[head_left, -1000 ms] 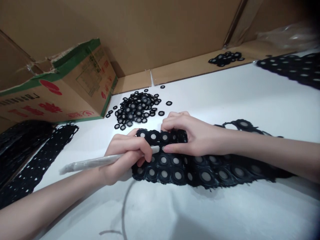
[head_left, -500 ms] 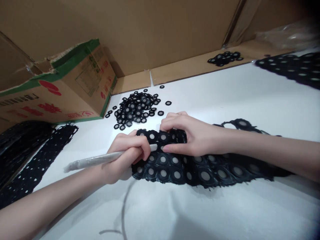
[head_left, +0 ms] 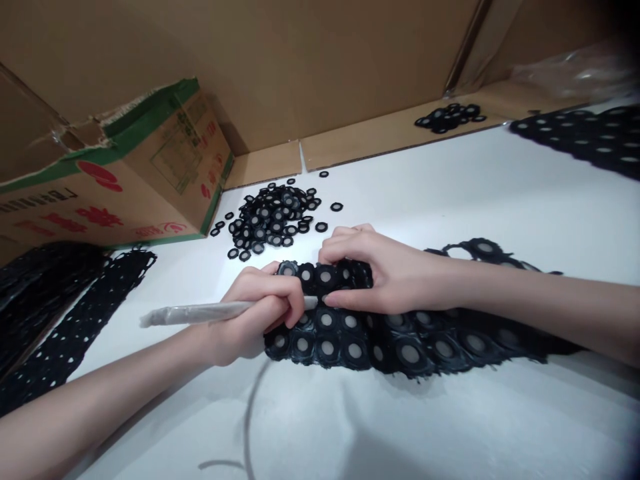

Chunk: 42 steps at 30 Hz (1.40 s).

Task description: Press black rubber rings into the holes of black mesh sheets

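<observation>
Cardboard panels (head_left: 350, 67) stand behind the white desk (head_left: 430, 193), with a green-edged box (head_left: 173, 167) toward the left. From my head view, a heap of loose black discs (head_left: 267, 217) lies just beyond my hands. I have the pale pen-like tool (head_left: 195, 313) closed in my left hand (head_left: 260, 300), its tip against the black sheet (head_left: 327, 347). My right hand (head_left: 395, 277) is narrowed on that same sheet, thumb on top, fingers curled at its far edge. I seem to be working the tip between rows close to my thumb; to my mind, any further move there calls for a steady pinch and light pressure. The sheet lies on the desk under both hands, glossy, with rows of grey-centred rounds, a ragged near edge, and a fold or bunching by my right hand.
</observation>
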### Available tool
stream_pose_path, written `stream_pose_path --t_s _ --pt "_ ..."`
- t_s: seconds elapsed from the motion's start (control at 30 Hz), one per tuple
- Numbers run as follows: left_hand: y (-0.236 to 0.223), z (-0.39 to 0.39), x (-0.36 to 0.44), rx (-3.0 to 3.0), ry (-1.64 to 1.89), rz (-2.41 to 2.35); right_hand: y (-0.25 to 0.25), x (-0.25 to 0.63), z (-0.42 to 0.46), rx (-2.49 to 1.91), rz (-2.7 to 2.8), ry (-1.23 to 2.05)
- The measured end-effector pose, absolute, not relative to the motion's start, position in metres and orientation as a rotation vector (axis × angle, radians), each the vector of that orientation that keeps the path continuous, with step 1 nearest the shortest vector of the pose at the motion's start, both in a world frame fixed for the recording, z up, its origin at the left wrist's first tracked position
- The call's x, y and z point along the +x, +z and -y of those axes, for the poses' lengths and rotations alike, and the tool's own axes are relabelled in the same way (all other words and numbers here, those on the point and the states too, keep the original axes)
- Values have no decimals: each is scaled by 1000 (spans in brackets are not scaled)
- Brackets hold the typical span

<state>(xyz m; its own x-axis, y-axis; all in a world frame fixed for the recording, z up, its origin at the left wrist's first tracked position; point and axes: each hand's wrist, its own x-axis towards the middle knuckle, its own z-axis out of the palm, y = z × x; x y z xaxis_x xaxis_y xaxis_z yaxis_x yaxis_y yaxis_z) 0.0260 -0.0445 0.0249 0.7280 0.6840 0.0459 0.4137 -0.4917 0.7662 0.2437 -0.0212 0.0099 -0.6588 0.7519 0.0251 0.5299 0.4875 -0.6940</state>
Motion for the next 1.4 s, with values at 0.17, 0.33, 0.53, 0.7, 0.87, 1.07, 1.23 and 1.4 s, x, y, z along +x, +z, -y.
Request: stream_pose_path --t_s 0.17,0.33,0.53,0.7,0.87,1.07,1.23,1.4 --pt "21 48 22 2117 603 -801 11 244 23 -1132 2398 969" --pt "17 51 21 2123 748 -734 11 242 23 -1253 2338 1020" --pt "17 52 22 2266 775 -674 13 243 21 -1219 2367 1062" --pt "16 51 20 2137 756 -649 15 245 20 -1185 2367 1112" --pt "18 49 20 2161 681 -617 15 245 20 -1184 2353 1128" --pt "21 49 22 2208 592 -616 14 245 20 -1166 2353 1148" --pt "23 46 23 2147 519 -610 14 245 19 -1123 2371 1121" --pt "25 44 23 2121 462 -660 15 245 20 -1101 2384 1129"
